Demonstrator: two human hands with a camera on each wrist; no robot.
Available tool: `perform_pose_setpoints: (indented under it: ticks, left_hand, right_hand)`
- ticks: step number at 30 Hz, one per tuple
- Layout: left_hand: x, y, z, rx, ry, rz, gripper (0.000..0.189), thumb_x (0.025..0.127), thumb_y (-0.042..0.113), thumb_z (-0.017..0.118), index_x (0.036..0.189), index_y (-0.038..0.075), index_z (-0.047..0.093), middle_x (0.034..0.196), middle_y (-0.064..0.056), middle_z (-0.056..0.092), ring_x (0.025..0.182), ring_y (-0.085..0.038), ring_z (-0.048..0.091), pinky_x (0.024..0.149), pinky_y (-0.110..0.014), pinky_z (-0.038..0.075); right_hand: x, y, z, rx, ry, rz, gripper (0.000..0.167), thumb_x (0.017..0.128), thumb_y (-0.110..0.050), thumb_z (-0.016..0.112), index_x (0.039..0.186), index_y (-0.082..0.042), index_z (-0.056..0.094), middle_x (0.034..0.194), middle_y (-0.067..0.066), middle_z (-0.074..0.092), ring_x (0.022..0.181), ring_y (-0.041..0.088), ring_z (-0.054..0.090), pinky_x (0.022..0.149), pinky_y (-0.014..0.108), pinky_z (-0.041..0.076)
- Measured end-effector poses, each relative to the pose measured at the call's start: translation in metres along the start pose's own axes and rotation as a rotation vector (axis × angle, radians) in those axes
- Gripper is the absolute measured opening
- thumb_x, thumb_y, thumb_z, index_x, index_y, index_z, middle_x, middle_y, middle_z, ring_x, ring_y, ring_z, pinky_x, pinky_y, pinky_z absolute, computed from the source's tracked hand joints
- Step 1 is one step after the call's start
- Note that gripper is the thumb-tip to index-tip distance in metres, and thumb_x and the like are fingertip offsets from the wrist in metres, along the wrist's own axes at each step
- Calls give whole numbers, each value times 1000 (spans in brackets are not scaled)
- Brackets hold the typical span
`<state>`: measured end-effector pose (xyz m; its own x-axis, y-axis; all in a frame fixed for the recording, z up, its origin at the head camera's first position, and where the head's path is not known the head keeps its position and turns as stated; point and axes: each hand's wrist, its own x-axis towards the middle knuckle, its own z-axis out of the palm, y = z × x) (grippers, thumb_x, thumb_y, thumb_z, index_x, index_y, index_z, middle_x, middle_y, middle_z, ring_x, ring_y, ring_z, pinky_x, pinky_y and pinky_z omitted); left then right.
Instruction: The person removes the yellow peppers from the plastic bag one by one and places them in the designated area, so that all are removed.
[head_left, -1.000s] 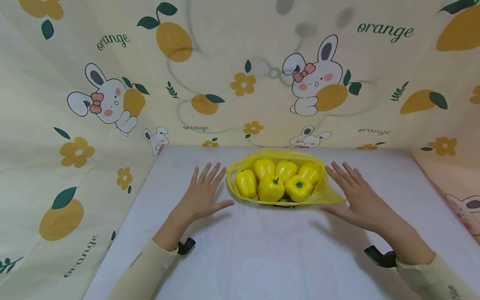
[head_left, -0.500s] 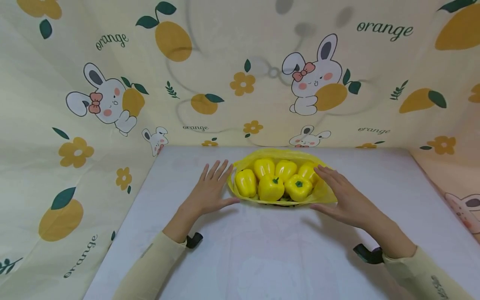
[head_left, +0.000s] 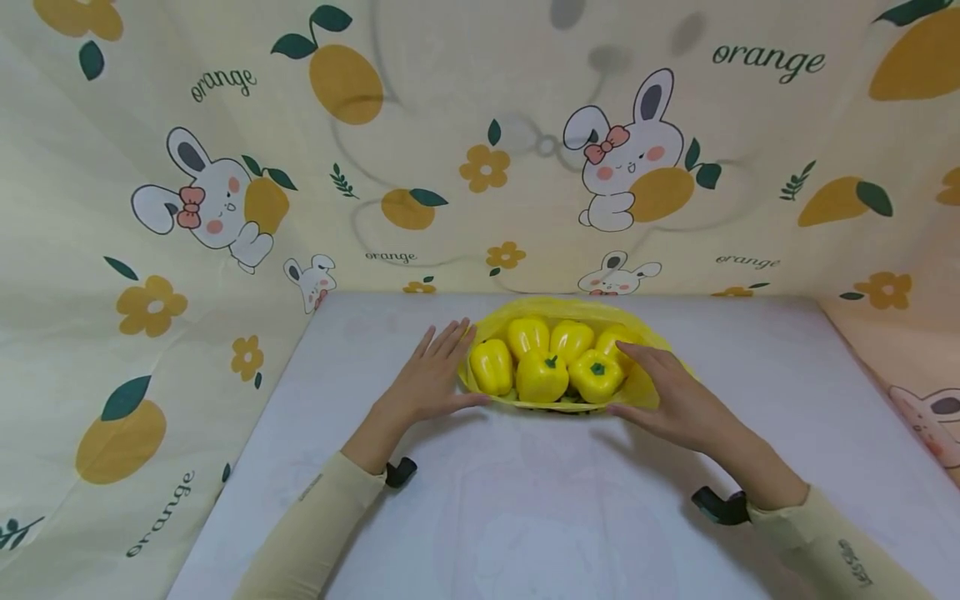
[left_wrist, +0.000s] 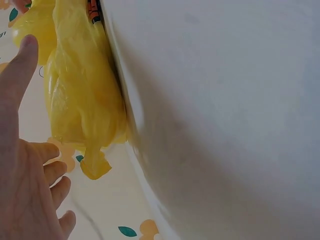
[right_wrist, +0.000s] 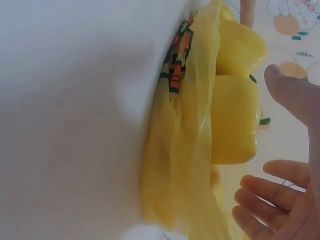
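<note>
Several glossy yellow bell peppers [head_left: 542, 377] lie in a translucent yellow plastic bag [head_left: 555, 307] whose wide mouth faces me. At the bag's left side is my left hand [head_left: 427, 379], fingers extended and thumb apart. My right hand [head_left: 682, 400] is at the right side, partly covering the bag, its fingers slightly bent around no object. In the left wrist view, the knotted bag [left_wrist: 82, 90] stands beside the left hand [left_wrist: 20, 180]. In the right wrist view, the fingers of the right hand [right_wrist: 290, 205] are near a pepper [right_wrist: 235, 120]; whether they touch the bag I cannot tell.
The bag rests on a white table [head_left: 517, 500], toward its back edge. Cloth printed with rabbits and oranges [head_left: 630, 158] hangs behind and at both sides. Orange and black marking [right_wrist: 175, 77] shows on the bag's lower side.
Both hands have moved inward toward the bag, the left rightward and the right leftward. The right hand's fingers are now in front of the bag's right part. The peppers have stayed put.
</note>
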<state>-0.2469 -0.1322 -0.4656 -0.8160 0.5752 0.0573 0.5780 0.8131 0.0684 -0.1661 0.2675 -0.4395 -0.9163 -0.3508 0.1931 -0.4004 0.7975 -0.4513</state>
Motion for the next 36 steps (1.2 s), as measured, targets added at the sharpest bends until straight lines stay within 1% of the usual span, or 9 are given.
perform_pose_setpoints:
  ticks: [5, 10, 15, 18, 24, 30, 36]
  left_hand:
    - [4, 2, 1, -11, -7, 5, 125, 90, 83, 61, 174, 10, 5, 182, -9, 7, 167, -26, 7, 136, -53, 0]
    - [7, 4, 1, -22, -35, -12, 129, 87, 87, 60, 174, 12, 3, 182, -5, 3, 168, -24, 5, 136, -51, -2]
    - [10, 4, 3, -20, -49, -25, 130, 85, 90, 59, 174, 13, 2, 182, -4, 3, 168, -23, 4, 136, -51, -2]
    - [12, 4, 4, -23, -49, -27, 131, 85, 89, 60, 174, 13, 2, 182, -4, 3, 168, -23, 4, 136, -50, -3]
    - [14, 3, 7, -36, -50, -25, 129, 86, 87, 62, 174, 13, 3, 182, -3, 2, 168, -23, 5, 136, -49, -3]
    - [15, 4, 5, -32, -58, -23, 128, 87, 86, 61, 174, 13, 3, 182, -3, 3, 168, -23, 5, 136, -49, -2]
    - [16, 5, 5, -37, -64, -28, 127, 87, 86, 62, 174, 13, 4, 182, -3, 4, 168, -23, 5, 136, -49, -2]
  right_hand:
    - [3, 2, 5, 20, 17, 16, 90, 90, -42, 89, 158, -2, 47, 154, 23, 53, 142, 46, 46, 114, 72, 43]
    - [6, 4, 12, 23, 41, 37, 88, 88, -44, 90, 153, 0, 51, 151, 23, 56, 139, 45, 47, 113, 71, 44]
    - [8, 7, 19, 23, 88, 12, 86, 84, -40, 94, 149, 2, 54, 142, 22, 61, 133, 44, 50, 113, 68, 43]
    - [9, 7, 22, 24, 106, 0, 85, 84, -40, 94, 146, 3, 55, 138, 21, 62, 131, 43, 51, 112, 68, 43]
    - [11, 5, 25, 29, 106, 13, 82, 84, -42, 94, 142, 3, 57, 135, 21, 62, 131, 43, 52, 114, 67, 43]
    - [12, 4, 29, 18, 121, 29, 80, 82, -39, 95, 139, 3, 59, 132, 20, 64, 127, 43, 54, 113, 66, 45]
    - [13, 3, 32, 11, 129, 47, 80, 80, -37, 97, 137, 3, 58, 131, 21, 64, 128, 43, 53, 112, 65, 45]
